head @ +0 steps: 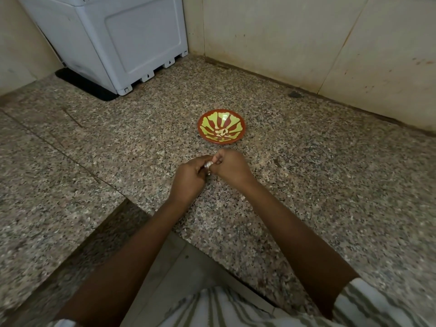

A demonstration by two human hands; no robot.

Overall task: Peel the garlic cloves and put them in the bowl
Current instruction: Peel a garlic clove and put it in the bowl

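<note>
A red bowl (204,121) with a yellow-green pattern stands on the speckled granite counter (306,175), just beyond my hands. Several pale peeled garlic cloves (222,132) lie in its middle. My left hand (190,177) and my right hand (232,166) meet above the counter in front of the bowl. Both pinch one small white garlic clove (209,164) between their fingertips. Most of the clove is hidden by the fingers.
A white plastic appliance (122,41) stands on a black mat at the back left corner. Cream wall tiles (306,38) run along the back and right. The counter has an inner corner edge (127,199) near my left forearm.
</note>
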